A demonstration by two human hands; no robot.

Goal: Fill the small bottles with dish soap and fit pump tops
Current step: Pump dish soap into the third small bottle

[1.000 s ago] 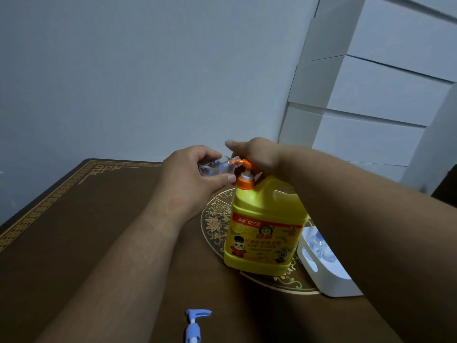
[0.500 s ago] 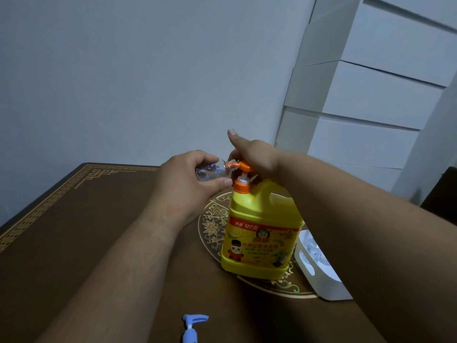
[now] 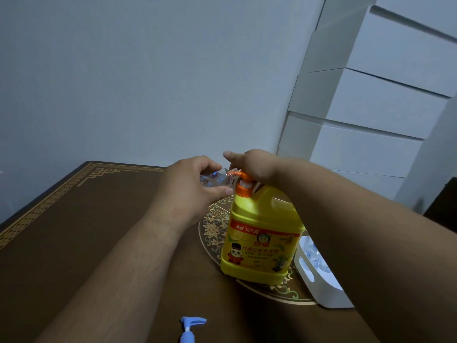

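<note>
left hand (image 3: 188, 186): fingers curled around a small clear bottle (image 3: 214, 179), thumb below it and the other fingers on top. the bottle lies on its side in the grip, up off the table.
small clear bottle: its open mouth points to the right and sits right at the tip of the orange spout. how much soap is inside, i cannot tell.
right hand (image 3: 254, 163): rests on top of the orange pump (image 3: 241, 182) of the big soap jug, palm down. one finger sticks out straight toward the left hand. the other fingers are hidden behind the hand, so i cannot tell how far they bend.
yellow dish soap jug (image 3: 263, 240): stands upright under the right hand, just right of the left thumb, on a round gold pattern on the brown table (image 3: 74, 231).
blue pump top (image 3: 190, 328): lies on the table near the bottom edge, well away from both hands, touched by no finger.
white basket (image 3: 319, 278): sits just right of the jug, under the right forearm, with more clear bottles inside.
white boxes (image 3: 371, 115): stacked against the wall behind the right hand.
</note>
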